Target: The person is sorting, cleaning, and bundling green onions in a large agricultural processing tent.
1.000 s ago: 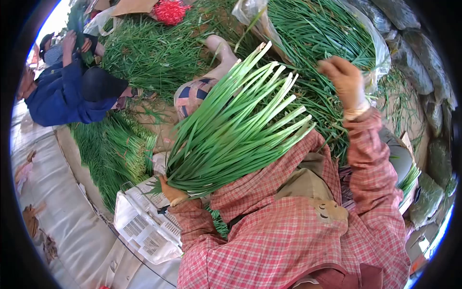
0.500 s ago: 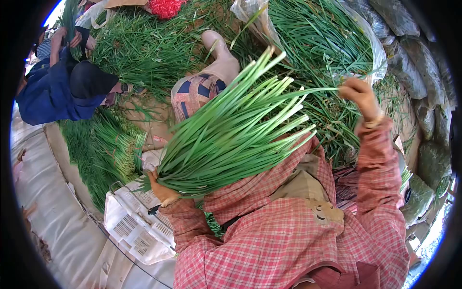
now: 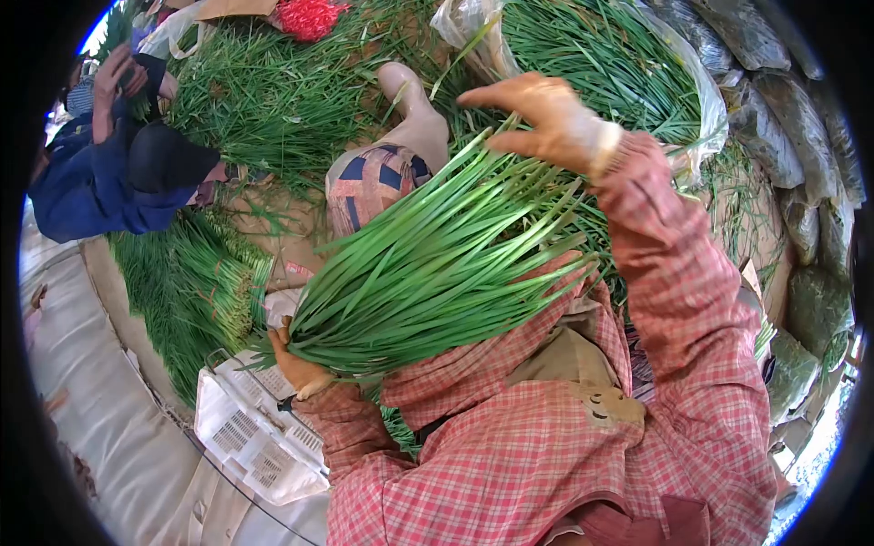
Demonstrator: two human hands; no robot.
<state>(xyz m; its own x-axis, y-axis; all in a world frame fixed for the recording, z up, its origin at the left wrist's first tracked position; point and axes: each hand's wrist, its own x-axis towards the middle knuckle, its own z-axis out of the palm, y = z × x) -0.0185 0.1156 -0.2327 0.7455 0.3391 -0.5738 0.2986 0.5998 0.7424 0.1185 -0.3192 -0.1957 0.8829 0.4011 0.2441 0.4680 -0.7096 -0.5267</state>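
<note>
Above the wearer's lap, in front of a red-and-white checked cloth shirt (image 3: 528,446), spreads a fanned bunch of long, narrow green stalks (image 3: 428,282), its leafy end to the left and its paler ends to the upper right. The bunch is probably light, limp at the leaves and firmer toward the pale ends; single blades look smooth, apt to slide over one another and easily creased. A broad, gentle hold around the gathered leaves, or around the pale ends, would seem to suit it best. The left hand (image 3: 299,369), its forearm low and bent, is closed around the leafy end, beside a white perforated plastic basket (image 3: 259,432). The right hand (image 3: 551,123), its arm raised and reaching forward, is over the far edge of the pale ends, thumb and fingers spread apart; whether it touches a stalk cannot be told. Beyond lie bundled green stalks (image 3: 173,282) on the left and a clear plastic bag (image 3: 496,55) of stalks on the right; farther off is a person in dark blue clothing (image 3: 100,182).
</note>
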